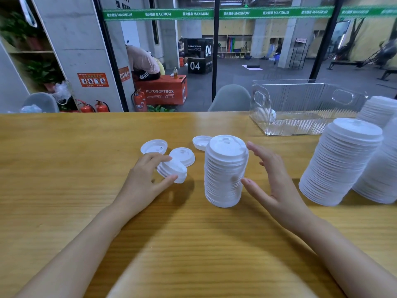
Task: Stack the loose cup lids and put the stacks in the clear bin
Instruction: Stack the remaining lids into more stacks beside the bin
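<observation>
A tall stack of white cup lids (pixel 224 171) stands upright in the middle of the wooden table (pixel 64 147). My right hand (pixel 272 179) is open just to its right, fingers spread, thumb near the stack's side. My left hand (pixel 144 177) grips a small tilted stack of lids (pixel 171 169). Behind it lie loose lids: one upside down (pixel 154 146), one dome-up (pixel 183 155), one upside down (pixel 200 141) behind the tall stack. The clear bin (pixel 305 108) stands at the back right with one lid (pixel 272 115) inside.
Three larger lid stacks stand at the right edge: the nearest (pixel 341 162), one behind (pixel 378 110), one cut off by the frame (pixel 384 168). A glass wall runs behind the table; a grey chair back (pixel 231 97) shows beyond the far edge.
</observation>
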